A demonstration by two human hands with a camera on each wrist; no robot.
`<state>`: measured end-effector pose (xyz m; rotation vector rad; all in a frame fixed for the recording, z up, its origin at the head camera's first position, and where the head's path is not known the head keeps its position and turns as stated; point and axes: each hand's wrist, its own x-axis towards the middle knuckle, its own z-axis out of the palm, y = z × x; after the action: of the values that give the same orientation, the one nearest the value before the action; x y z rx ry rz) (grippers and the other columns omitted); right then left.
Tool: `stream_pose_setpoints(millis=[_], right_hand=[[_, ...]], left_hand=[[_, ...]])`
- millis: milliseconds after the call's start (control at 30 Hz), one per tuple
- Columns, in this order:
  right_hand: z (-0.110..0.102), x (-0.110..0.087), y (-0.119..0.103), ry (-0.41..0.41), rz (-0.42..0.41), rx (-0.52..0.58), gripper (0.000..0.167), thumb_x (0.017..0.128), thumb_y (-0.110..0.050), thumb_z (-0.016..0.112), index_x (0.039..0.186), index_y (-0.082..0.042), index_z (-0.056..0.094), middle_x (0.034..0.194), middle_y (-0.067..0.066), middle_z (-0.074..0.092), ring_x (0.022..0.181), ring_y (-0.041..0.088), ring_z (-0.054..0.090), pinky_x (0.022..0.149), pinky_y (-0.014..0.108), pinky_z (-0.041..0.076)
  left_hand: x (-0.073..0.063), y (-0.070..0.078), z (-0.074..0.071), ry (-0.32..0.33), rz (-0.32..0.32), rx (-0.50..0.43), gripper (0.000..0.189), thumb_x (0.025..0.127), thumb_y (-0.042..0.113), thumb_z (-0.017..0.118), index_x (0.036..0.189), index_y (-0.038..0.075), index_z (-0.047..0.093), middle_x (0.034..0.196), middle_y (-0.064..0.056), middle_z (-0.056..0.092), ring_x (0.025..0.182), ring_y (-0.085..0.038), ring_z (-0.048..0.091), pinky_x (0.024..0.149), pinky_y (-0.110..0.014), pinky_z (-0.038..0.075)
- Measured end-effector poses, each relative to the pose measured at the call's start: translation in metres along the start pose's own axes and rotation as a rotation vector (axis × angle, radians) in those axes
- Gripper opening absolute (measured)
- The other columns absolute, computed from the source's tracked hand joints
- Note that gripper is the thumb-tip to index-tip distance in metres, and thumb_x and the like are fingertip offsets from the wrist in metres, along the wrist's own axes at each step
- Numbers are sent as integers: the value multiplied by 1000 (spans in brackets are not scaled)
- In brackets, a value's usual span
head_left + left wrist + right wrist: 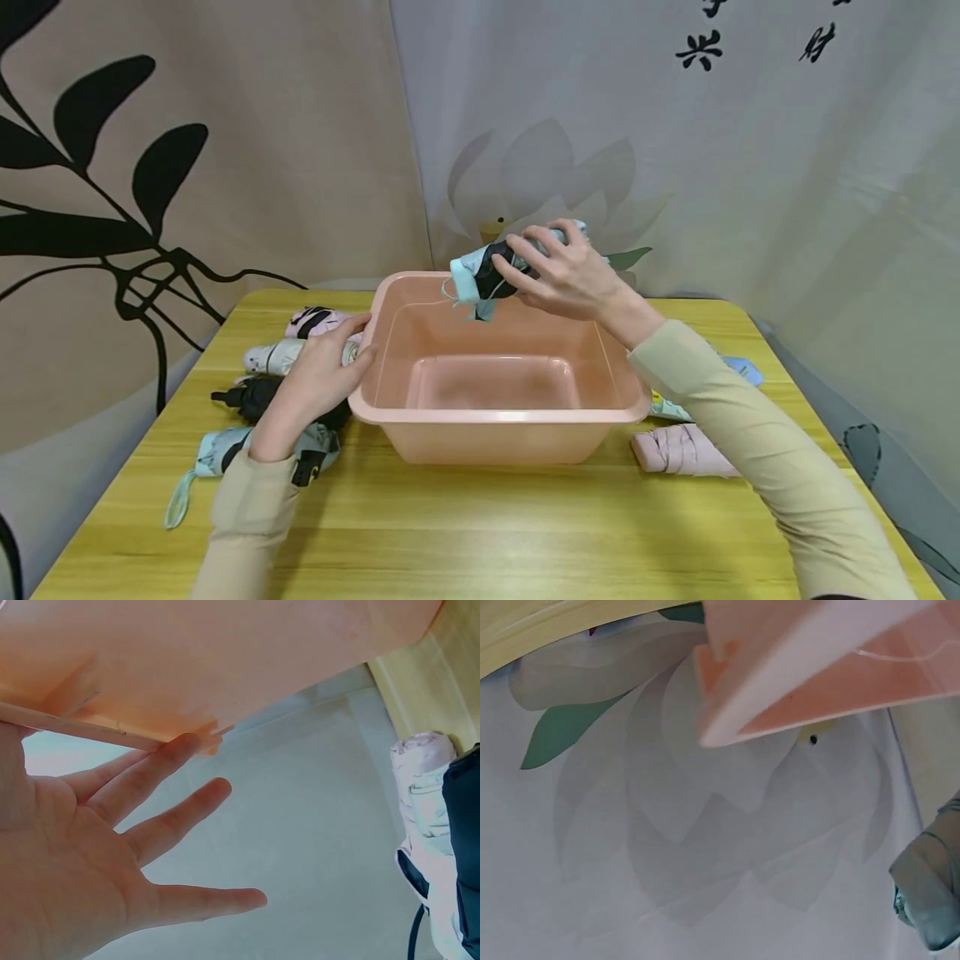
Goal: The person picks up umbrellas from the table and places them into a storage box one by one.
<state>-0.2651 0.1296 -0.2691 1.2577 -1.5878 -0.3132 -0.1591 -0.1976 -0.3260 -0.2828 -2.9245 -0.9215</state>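
Behind, backdrop (757,175) lettered 兴 (699,52), 财 (817,42), umbrella (467,279) in right grip (567,273)

A folded blue-and-black umbrella (480,275) is tilted above a peach basin (495,416).

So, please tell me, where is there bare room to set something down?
Bare: the strip of yellow wooden table in front of the peach plastic basin, between the two beige sleeves, and the basin's floor. Crowded: left of the basin, where folded cloth umbrellas lie near the left hand, and right of it, by a pink folded umbrella.
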Motion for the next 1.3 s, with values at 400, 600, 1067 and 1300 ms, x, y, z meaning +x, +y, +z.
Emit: stream_pose_setpoints(millis=[400,600,1067,1300], right_hand=[[9,19,-20,-12,-29,-23,36,85,-30,60,118,-15,59,112,10,65,95,28,61,72,46,49],[12,21,-26,-39,-32,-25,40,84,-33,61,121,-18,58,112,8,65,93,27,62,72,44,49],[30,21,-47,-80,-166,-3,27,93,-14,49,118,-22,57,106,6,61,88,23,59,63,39,50],[41,24,-55,-3,-200,-18,26,96,-11,48,116,-23,57,101,4,60,82,21,54,62,36,49]], left_hand=[[-1,-3,2,6,7,-6,55,98,28,47,146,6,35,143,-22,46,132,-40,42,104,-59,38],[-1,-3,2,14,5,-11,55,97,26,48,146,5,36,143,-22,46,133,-40,42,105,-59,38],[0,-3,2,17,5,-5,55,97,27,47,145,4,36,143,-23,46,131,-40,43,104,-59,39],[-2,-2,0,19,20,-5,54,98,29,46,145,5,36,142,-23,47,131,-42,42,103,-60,38]])
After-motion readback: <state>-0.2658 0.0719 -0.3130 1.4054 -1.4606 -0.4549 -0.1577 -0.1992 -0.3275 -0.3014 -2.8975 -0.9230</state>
